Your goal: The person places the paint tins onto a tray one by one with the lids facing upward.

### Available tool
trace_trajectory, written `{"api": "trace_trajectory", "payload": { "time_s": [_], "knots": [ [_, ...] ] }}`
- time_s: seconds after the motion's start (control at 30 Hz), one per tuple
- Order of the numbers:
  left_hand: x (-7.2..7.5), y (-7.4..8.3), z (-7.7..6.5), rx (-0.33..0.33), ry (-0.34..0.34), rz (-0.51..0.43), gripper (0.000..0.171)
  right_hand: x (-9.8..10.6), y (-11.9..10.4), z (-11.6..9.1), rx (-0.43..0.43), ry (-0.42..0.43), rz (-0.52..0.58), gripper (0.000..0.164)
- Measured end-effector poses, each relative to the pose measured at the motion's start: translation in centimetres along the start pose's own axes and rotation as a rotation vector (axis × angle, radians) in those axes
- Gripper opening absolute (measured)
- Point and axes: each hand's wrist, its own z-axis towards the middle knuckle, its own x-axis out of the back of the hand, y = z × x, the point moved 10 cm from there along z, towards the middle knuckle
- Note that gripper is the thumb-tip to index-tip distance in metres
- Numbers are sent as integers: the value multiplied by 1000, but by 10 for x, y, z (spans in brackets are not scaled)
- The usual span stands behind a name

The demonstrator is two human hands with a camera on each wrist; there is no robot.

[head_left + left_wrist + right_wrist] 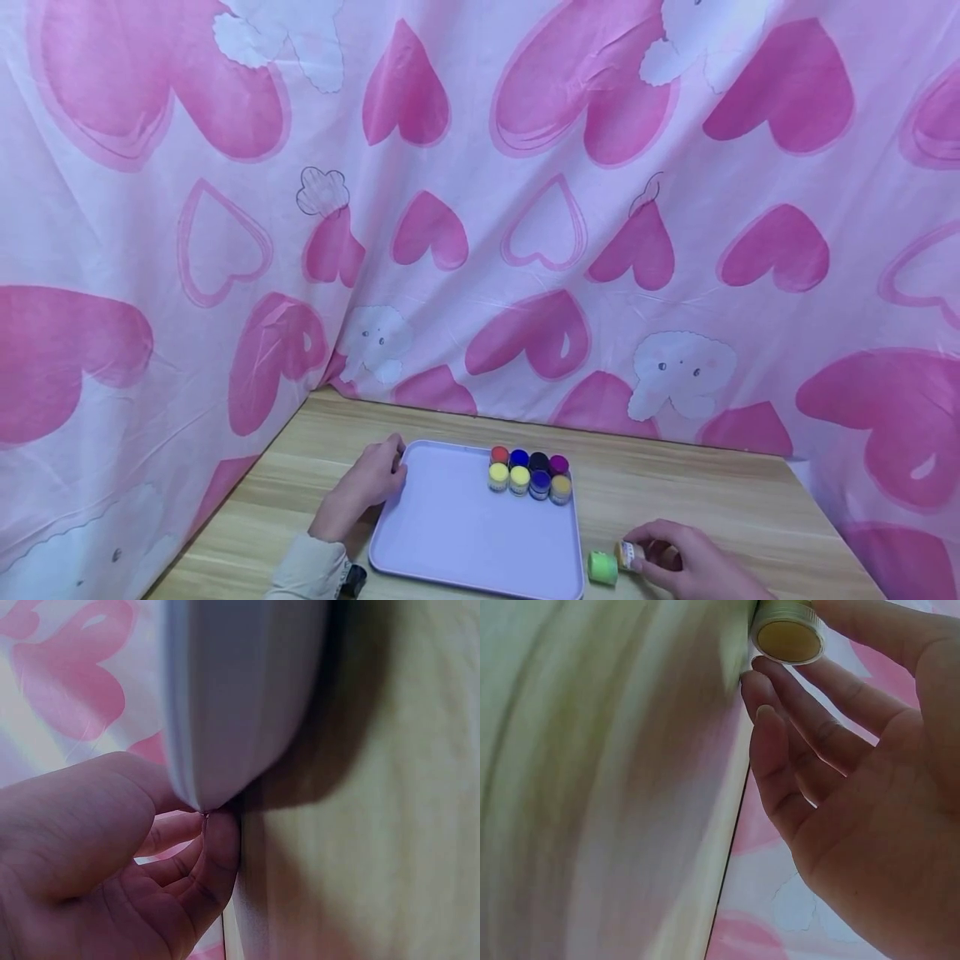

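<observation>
My left hand point(372, 477) grips the left rim of a pale lilac tray point(457, 533) on the table. In the left wrist view, thumb and fingers pinch the edge of that tray point(236, 690). To the right of the tray, my right hand point(682, 550) holds a small paint pot point(628, 556) with a white label, tipped on its side. The right wrist view shows its round ochre end point(787, 640) between thumb and fingertips. A light green pot point(602, 568) lies just left of it, close to the tray's right edge.
Several small pots with coloured tops stand in two rows in the tray's far right corner, among them a red one point(499, 455) and a yellow one point(498, 476). A pink heart-patterned curtain point(525, 250) hangs behind the wooden table point(705, 479) and along its left side.
</observation>
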Motion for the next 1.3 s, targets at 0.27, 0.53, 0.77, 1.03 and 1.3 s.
{"api": "trace_trajectory", "payload": {
  "time_s": [0.27, 0.53, 0.77, 1.03, 1.3],
  "knots": [
    [-1, -2, 1, -6, 5, 2, 19, 4, -4, 4, 19, 42, -5, 45],
    [1, -1, 0, -10, 13, 10, 15, 10, -16, 7, 31, 98, -51, 41],
    [1, -1, 0, 0, 7, 15, 17, 10, -33, 10, 45, 128, -67, 39],
    [-1, -1, 0, -11, 4, -6, 17, 8, -55, 18, 121, 160, -131, 34],
    [1, 0, 0, -21, 16, 3, 17, -1, -77, 28, 216, 153, -144, 31]
  ]
}}
